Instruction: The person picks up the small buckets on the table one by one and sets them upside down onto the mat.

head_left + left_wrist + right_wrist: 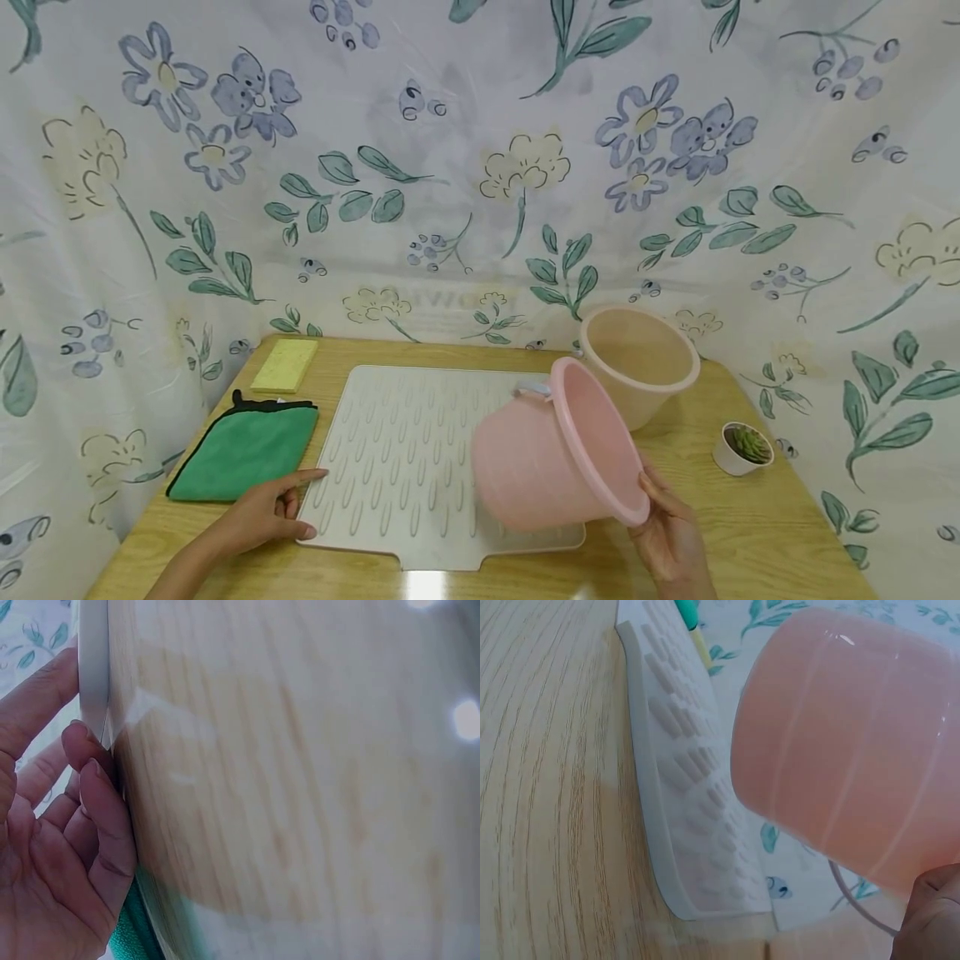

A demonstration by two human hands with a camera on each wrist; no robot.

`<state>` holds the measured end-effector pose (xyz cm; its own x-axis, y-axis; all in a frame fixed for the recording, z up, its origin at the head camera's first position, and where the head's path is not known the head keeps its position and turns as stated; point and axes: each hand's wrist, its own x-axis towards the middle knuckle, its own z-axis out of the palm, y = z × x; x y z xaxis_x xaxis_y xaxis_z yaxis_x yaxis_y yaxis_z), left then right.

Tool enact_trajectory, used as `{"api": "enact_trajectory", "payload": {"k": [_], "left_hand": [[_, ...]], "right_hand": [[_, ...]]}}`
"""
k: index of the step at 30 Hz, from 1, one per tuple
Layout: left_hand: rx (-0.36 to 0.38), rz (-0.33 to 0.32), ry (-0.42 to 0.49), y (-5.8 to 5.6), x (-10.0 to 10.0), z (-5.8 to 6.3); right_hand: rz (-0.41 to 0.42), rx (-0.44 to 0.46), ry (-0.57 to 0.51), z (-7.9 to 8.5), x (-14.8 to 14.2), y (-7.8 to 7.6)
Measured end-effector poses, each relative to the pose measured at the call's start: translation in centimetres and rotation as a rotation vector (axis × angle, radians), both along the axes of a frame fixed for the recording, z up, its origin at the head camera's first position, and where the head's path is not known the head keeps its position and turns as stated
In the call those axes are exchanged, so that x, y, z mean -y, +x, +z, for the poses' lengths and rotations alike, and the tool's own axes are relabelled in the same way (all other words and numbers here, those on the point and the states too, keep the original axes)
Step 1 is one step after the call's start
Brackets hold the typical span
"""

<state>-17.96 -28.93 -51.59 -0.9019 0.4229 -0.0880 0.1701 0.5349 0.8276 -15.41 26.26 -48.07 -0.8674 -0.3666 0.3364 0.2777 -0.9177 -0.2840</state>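
Note:
My right hand [671, 537] grips the rim of a pink bucket [521, 467], which is tilted with its mouth facing right, over the right part of a white ribbed draining tray [405, 533]. In the right wrist view, the bucket [840, 750] appears above the tray [649, 795], and only part of the hand [934, 919] shows at the rim. My left hand [258, 521] touches the tray's left edge with an outstretched index finger and thumb. The other fingers are loosely bent, as the left wrist view shows of this hand [56, 870].
Behind the pink bucket stands a beige bucket [637, 392]. A small potted succulent [742, 450] is at the right. To the left lie a green cloth [251, 450] with black edging and a yellow sponge cloth [285, 365]. A flowered curtain [480, 108] surrounds the wooden table [757, 533].

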Motion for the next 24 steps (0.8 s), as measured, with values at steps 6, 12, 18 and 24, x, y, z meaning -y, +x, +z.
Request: {"api": "enact_trajectory", "payload": {"k": [6,12,18,24], "left_hand": [[0.011,0.001,0.009,0.0,0.0,0.0],[0.013,0.004,0.017,0.0,0.0,0.0],[0.003,0.003,0.015,0.1,-0.1,0.0],[0.004,0.009,0.006,0.1,-0.1,0.1]], "right_hand": [[-0.005,-0.009,0.006,0.0,0.4,-0.2],[-0.003,0.003,0.003,0.1,0.8,-0.1],[-0.006,0.006,-0.031,0.0,1.2,-0.1],[-0.003,0.026,-0.044,-0.2,1.6,0.0]]}}
